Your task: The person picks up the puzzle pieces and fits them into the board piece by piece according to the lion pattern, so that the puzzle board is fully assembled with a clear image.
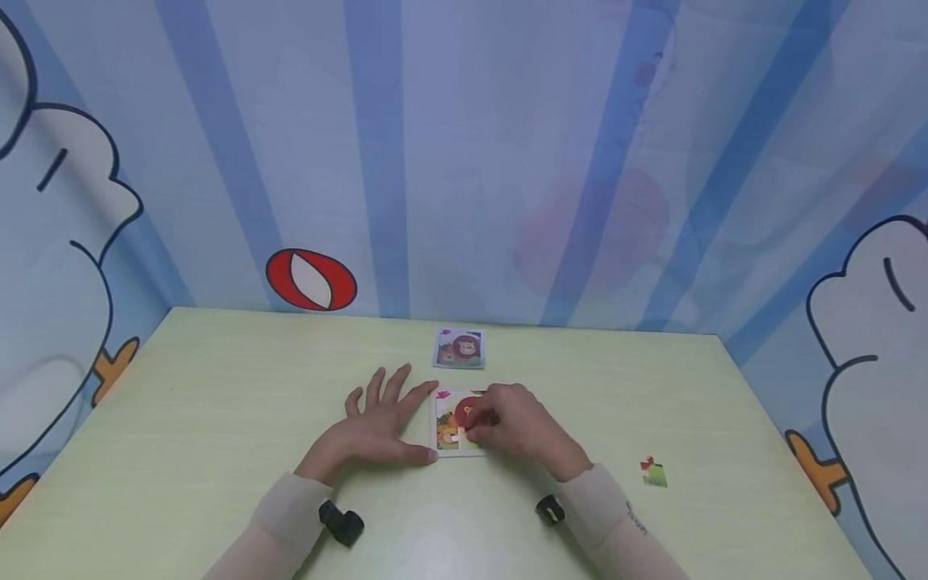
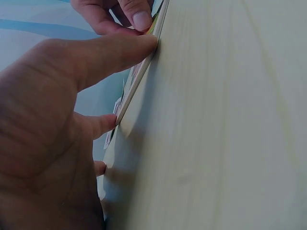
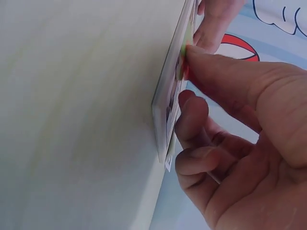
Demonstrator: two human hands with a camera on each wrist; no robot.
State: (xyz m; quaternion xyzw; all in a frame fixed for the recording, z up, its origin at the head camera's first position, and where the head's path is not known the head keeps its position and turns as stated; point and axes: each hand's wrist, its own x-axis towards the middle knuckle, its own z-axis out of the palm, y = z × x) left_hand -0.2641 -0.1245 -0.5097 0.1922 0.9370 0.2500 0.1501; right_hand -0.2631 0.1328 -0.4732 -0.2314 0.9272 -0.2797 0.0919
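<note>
A small jigsaw puzzle tray (image 1: 445,420) with a white border and a lion picture lies flat on the table. My left hand (image 1: 380,428) is spread at its left side, with thumb tip and forefinger touching the tray's edge. Over the right half of the tray, my right hand (image 1: 520,419) pinches a small puzzle piece (image 3: 183,61) with green and red on it, against the tray's face. That hand hides much of the picture in the head view. A loose puzzle piece (image 1: 654,473), green with red, lies apart on the right.
Behind the tray lies a card (image 1: 459,349) with a similar lion picture. The pale wooden table (image 1: 239,403) ends at a printed blue striped curtain (image 1: 464,161). Dark wrist cameras sit below both wrists.
</note>
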